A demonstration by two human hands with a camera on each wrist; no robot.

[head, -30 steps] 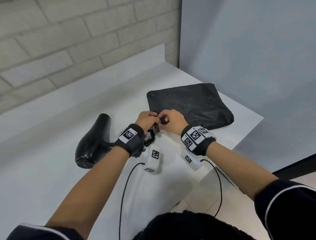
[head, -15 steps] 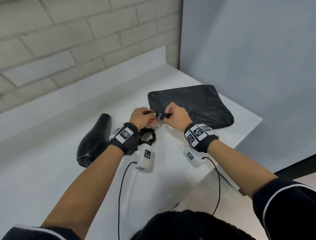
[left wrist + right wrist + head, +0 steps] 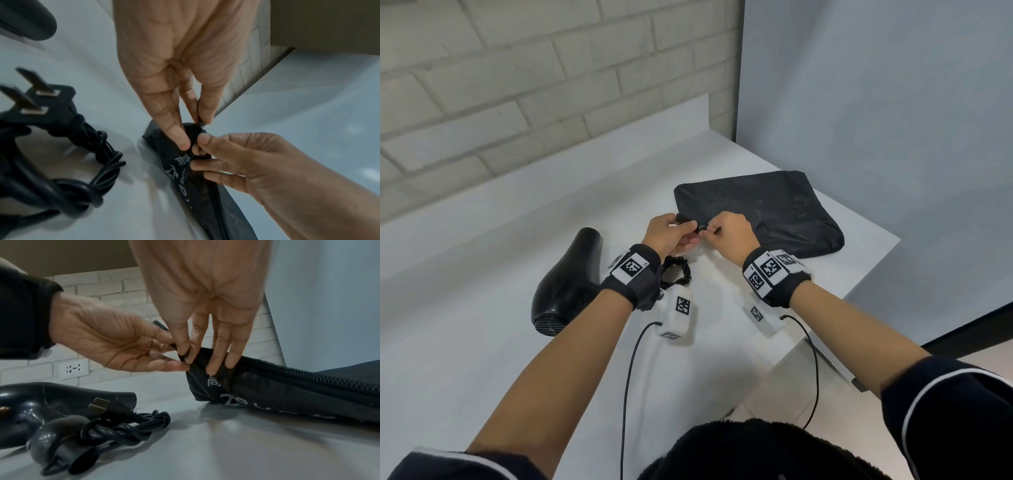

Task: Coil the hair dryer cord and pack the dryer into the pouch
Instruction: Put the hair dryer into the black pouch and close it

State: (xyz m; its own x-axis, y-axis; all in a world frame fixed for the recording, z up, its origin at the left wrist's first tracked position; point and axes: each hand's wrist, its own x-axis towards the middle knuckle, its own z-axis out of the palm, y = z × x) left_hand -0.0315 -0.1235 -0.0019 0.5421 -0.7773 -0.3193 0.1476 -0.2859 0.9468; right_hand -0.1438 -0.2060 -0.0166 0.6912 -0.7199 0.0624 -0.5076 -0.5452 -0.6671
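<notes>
- Left hand (image 3: 670, 232): thumb and fingers pinched together on the near-left corner of the pouch (image 3: 767, 209), on a small fabric tab at the zip's end.
- Right hand (image 3: 726, 234): thumb and forefinger pinched on the zip pull (image 3: 702, 228) at that same corner; other fingers laid straight against the pouch fabric.
- Hands nearly touching, fingertips meeting at the corner; corner lifted slightly off the table (image 3: 482, 342).
- Wrist views: left fingers (image 3: 180, 138) on black fabric beside white print; right fingers (image 3: 185, 352) gripping the fabric edge, zip (image 3: 308, 369) running away toward the right, teeth closed along the visible length.
- Pouch: black, flat, lying at the far right of the table, near its right edge, apart from the dryer.
- Dryer (image 3: 566, 284): black, lying on its side left of the hands, nozzle pointing away toward the wall, rear grille toward the camera; left forearm crossing above its handle.
- Cord (image 3: 676, 272): coiled into a small bundle wrapped with its own turns, on the table just below the left hand, beside the dryer handle; two-pin plug (image 3: 39, 100) sticking out of the bundle.
- Wrist bands with square markers on both wrists; white camera units under each, thin black cables trailing toward the body.
- Background: white brick wall (image 3: 517, 85) with a socket (image 3: 73, 369), plain grey panel at right.
</notes>
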